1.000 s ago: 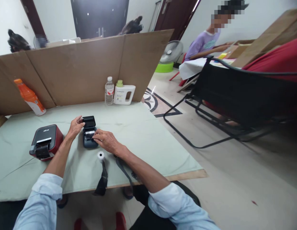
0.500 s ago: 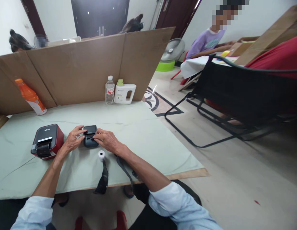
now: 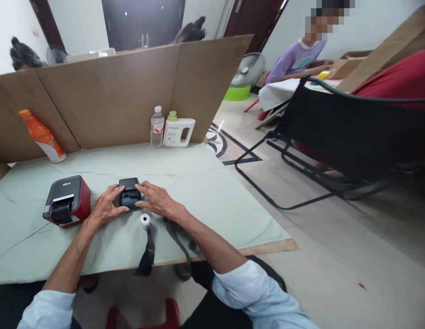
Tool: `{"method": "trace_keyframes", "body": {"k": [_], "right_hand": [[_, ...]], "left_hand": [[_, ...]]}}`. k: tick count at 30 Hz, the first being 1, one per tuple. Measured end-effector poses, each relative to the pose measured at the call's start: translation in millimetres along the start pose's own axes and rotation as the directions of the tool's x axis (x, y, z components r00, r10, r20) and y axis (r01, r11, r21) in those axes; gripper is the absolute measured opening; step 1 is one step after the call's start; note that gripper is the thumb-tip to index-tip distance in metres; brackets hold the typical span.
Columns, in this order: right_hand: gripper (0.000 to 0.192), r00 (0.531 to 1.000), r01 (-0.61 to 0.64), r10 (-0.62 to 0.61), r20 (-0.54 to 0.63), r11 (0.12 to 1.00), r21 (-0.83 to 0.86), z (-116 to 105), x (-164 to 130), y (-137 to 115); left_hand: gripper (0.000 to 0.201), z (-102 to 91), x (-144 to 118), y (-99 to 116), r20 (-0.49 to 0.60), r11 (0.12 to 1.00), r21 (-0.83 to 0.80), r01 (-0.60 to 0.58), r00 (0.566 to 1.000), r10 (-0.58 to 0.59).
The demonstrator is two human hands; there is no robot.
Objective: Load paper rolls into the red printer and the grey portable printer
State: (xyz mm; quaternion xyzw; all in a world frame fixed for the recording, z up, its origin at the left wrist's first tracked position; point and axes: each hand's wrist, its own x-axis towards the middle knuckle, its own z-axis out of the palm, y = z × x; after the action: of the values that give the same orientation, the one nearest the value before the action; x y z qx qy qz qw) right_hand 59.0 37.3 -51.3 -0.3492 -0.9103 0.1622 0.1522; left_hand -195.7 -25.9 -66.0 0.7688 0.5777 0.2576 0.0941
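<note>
A small black portable printer (image 3: pixel 129 193) lies on the cloth-covered table, its raised lid at the far side. My left hand (image 3: pixel 105 204) grips its left side, thumb by the near corner and fingers by the lid. From the right, my right hand (image 3: pixel 156 199) holds the other side, fingertips at the lid edge and thumb low on the body. Just in front of the printer stands a small white paper roll (image 3: pixel 145 221); a black strip (image 3: pixel 148 251) trails from it over the table's near edge. Left of my left hand sits a red and black label printer (image 3: pixel 67 201).
A cardboard screen (image 3: pixel 119 100) rises along the table's far side. Before it stand an orange bottle (image 3: pixel 43 137), a water bottle (image 3: pixel 157 128) and a white jug (image 3: pixel 178 133). A dark strap (image 3: pixel 178 242) lies under my right forearm. Rightward are a black folding chair (image 3: pixel 336 132) and a seated person (image 3: pixel 298 59).
My left thumb has moved down to the printer's near corner. My right fingers have shifted from its middle to its right side, uncovering the dark slot.
</note>
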Motion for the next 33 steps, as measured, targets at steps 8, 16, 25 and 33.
{"method": "trace_keyframes", "body": {"k": [8, 16, 25, 33], "right_hand": [[0.065, 1.0, 0.014, -0.014, 0.01, 1.0, 0.021, 6, -4, 10], [0.066, 0.998, 0.063, -0.062, -0.018, 0.989, 0.131, 4, -6, 18], [0.058, 0.997, 0.015, -0.038, 0.068, 0.948, 0.317, -1, -1, 14], [0.056, 0.996, 0.019, -0.049, 0.07, 0.926, 0.376, -5, 1, 17]], "left_hand": [[0.077, 3.0, -2, 11, 0.033, 0.99, 0.12, 0.068, 0.997, -0.072], [0.083, 3.1, -10, 12, 0.061, 0.994, 0.096, 0.058, 0.996, -0.064], [0.087, 5.6, -8, 14, 0.043, 0.994, 0.074, 0.083, 0.995, -0.086], [0.083, 8.6, -10, 19, -0.017, 0.99, 0.092, 0.104, 0.995, -0.102]]}}
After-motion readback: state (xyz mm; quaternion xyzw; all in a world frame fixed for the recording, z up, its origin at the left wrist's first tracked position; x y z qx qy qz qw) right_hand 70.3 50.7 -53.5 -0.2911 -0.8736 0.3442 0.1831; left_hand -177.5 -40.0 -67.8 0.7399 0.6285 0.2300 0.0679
